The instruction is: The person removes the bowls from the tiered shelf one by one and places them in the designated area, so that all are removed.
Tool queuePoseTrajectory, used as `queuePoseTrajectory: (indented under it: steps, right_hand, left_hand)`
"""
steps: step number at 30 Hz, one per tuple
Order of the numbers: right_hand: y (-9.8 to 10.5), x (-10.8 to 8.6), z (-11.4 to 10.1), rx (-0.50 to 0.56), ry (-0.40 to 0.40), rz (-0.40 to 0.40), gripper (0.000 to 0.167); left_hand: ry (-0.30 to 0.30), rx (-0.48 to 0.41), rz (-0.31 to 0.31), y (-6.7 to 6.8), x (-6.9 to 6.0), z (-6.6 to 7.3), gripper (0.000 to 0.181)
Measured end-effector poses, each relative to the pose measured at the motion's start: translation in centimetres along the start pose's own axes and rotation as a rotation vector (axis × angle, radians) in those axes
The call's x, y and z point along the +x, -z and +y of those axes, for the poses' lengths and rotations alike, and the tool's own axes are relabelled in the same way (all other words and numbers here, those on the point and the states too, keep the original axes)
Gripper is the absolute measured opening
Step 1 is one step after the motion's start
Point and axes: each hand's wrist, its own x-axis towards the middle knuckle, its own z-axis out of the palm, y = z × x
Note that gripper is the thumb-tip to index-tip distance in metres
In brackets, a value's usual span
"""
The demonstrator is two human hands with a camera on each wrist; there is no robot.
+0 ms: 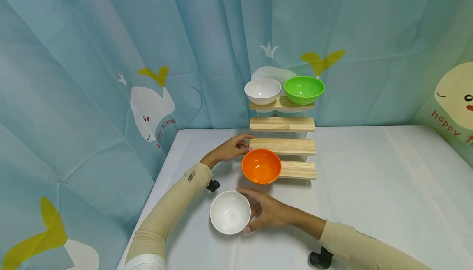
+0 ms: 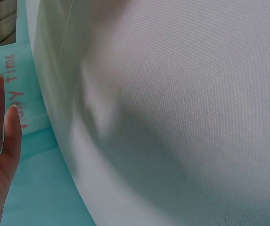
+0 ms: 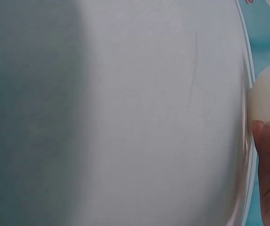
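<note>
The step in hand looks to be managing the white bowl (image 1: pixel 230 212) from one side, and the best hold is probably a broad one: thumb low on the near side, forefinger along the far rim, pressure light and even so the round wall does not roll out of the hand. Keeping it level and well away from the orange bowl (image 1: pixel 261 166) just beyond it would avoid a knock. The right hand (image 1: pixel 267 209) is curved in a wide C about the white bowl's right side, thumb and forefinger well parted at the rim; how firmly they press cannot be told. The white bowl is over the white table (image 1: pixel 369 196), in front of the wooden rack (image 1: pixel 282 124). The left hand (image 1: pixel 228 150) is loosely spread at the rack's left side, its fingers nearly straight in the left wrist view; whether a fingertip touches the orange bowl is unclear. That bowl appears at the left end of the bottom board (image 1: pixel 299 170), so slow, small movements of this hand would be wise, since a brush against the rim could tip it.
</note>
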Motion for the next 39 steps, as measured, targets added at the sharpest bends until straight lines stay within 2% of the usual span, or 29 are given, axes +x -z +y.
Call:
queuePoseTrajectory:
  steps: [8,16,23,32,39]
  right_hand:
    - [0.7,-0.8,0.5,0.027,0.007,-0.02,0.099]
    - [1.4,-2.0,0.1,0.003,-0.02,-0.033,0.093]
    - [2.0,-3.7,-0.1,-0.01,-0.055,-0.023,0.088]
    - [3.2,-6.1,0.0,-0.063,-0.025,0.002,0.083]
    - [4.7,-8.0,-0.3,-0.046,-0.022,0.018,0.079]
  left_hand:
    - [0.007,-0.004,0.001,-0.1,0.0,0.0,0.049]
    - [0.005,-0.008,-0.003,-0.1,0.1,-0.3,0.048]
    - [0.007,-0.003,0.003,0.0,0.1,-0.2,0.048]
    - [0.04,-0.013,0.009,0.0,0.0,-0.1,0.049]
    - [0.044,-0.026,0.001,-0.1,0.2,-0.3,0.05]
